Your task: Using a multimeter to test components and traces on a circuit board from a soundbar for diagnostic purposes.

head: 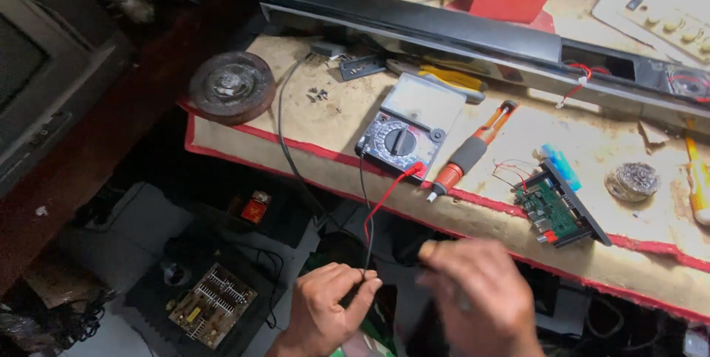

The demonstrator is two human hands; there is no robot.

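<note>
left hand (325, 309) fingers pinch black lead (364, 213) | right hand (481, 298) blurred, grip unclear | multimeter (403, 131), screwdriver (467, 156) beyond

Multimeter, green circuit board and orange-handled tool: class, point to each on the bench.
multimeter (403, 135), head view, on its round dial.
green circuit board (549, 209), head view, middle of the board's face.
orange-handled tool (466, 156), head view, on the dark grip.
</note>
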